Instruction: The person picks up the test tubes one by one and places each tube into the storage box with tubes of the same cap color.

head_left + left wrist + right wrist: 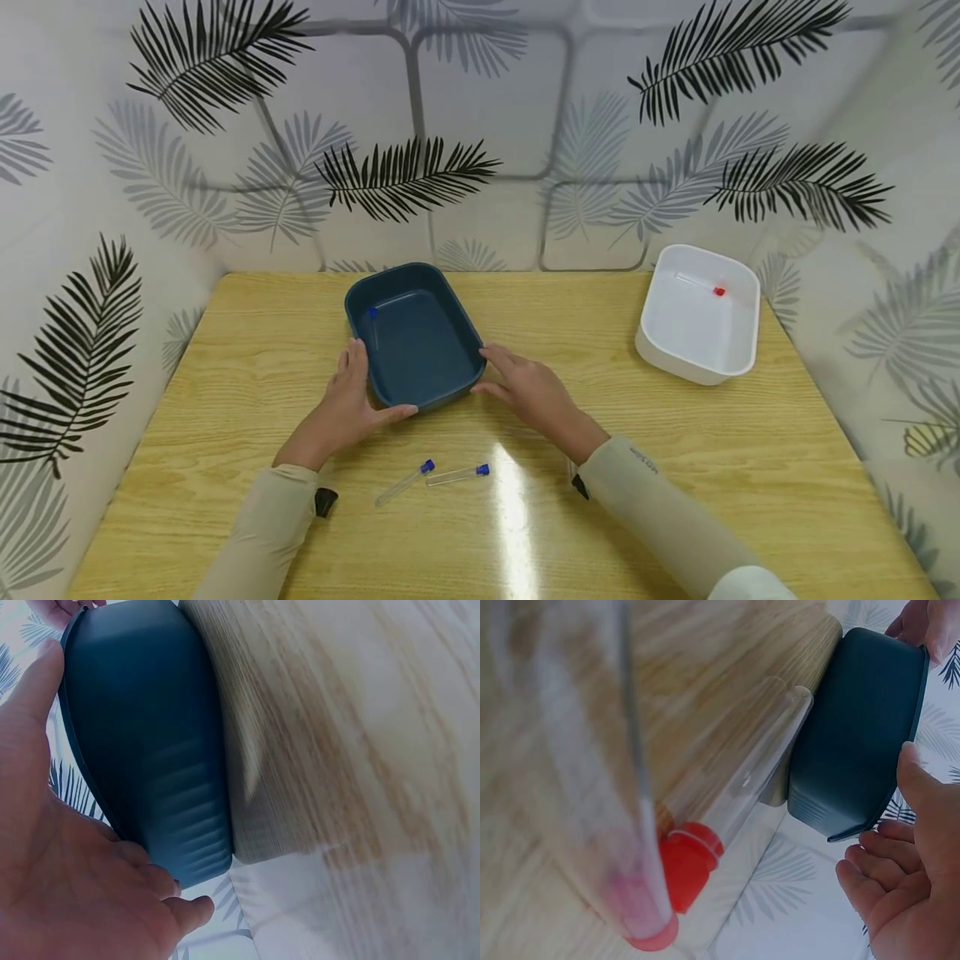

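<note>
A dark blue plastic tub (423, 342) stands on the wooden table, a blue-capped tube (372, 313) lying inside at its left. My left hand (343, 411) holds the tub's near left corner, fingers along the left side and thumb at the front rim. At the near right corner my right hand (532, 396) grips it, its thumb on the rim in the right wrist view. Two clear tubes with blue caps, one (428, 466) slanted and one (482, 470) nearly level, lie in front of the tub. Beside my right wrist are red-capped tubes (690, 862), mostly hidden under the forearm in the head view.
A white tub (682, 325) stands at the back right of the table (585, 333), with a red-capped tube (719, 292) in it. Leaf-patterned cloth (495, 225) rises behind the table's far edge and along both sides.
</note>
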Tool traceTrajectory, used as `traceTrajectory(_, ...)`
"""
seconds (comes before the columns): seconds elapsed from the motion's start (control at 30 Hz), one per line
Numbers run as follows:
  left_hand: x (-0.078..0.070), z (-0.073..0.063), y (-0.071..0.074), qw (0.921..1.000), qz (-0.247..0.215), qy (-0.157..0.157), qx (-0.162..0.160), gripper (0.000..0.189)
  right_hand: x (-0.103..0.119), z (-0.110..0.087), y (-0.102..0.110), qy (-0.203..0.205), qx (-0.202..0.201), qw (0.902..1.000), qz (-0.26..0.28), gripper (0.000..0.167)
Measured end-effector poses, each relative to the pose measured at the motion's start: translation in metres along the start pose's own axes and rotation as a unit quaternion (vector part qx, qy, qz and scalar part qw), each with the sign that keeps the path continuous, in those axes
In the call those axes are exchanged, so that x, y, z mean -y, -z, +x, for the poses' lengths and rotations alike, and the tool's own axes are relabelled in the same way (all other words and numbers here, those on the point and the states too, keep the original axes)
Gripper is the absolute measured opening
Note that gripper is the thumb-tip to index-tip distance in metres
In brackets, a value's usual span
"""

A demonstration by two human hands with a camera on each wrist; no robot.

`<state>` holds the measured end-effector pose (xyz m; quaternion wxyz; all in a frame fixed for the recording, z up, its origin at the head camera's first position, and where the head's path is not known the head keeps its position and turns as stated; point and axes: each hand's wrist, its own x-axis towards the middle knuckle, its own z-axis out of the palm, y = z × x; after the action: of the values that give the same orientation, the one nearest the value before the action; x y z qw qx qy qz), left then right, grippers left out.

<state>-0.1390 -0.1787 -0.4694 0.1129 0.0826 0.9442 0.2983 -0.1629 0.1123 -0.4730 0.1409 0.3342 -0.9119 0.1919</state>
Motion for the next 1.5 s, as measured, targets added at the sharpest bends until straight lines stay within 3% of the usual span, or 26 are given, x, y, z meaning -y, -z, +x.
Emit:
traceTrajectory(0.13, 0.000, 0.003, -0.001, 1.0000, 0.004, -0.005, 0.004, 0.128, -0.001, -0.001, -0.001, -0.001, 0.004, 1.0000, 0.002, 0.064)
traceTrajectory(0.37, -0.001, 0.003, -0.002, 0.9997, 0.009, -0.017, 0.016, 0.129, 0.000, -0.003, 0.000, -0.045, 0.080, 0.9954, 0.026, 0.087)
traceTrajectory(0.67, -0.003, 0.000, 0.001, 0.9990, 0.004, -0.030, 0.034, 0.128, 0.003, -0.008, 0.004, -0.100, 0.142, 0.9833, 0.054, 0.093)
traceTrajectory(1.07, 0.001, 0.001, 0.006, 0.9945, -0.041, -0.057, 0.077, 0.123, 0.013, -0.027, 0.007, -0.104, 0.115, 0.9856, 0.068, 0.084)
traceTrajectory(1.5, 0.006, 0.006, 0.015, 0.9869, -0.072, -0.062, 0.131, 0.122, 0.026, -0.038, 0.009, -0.101, 0.088, 0.9884, 0.072, 0.080)
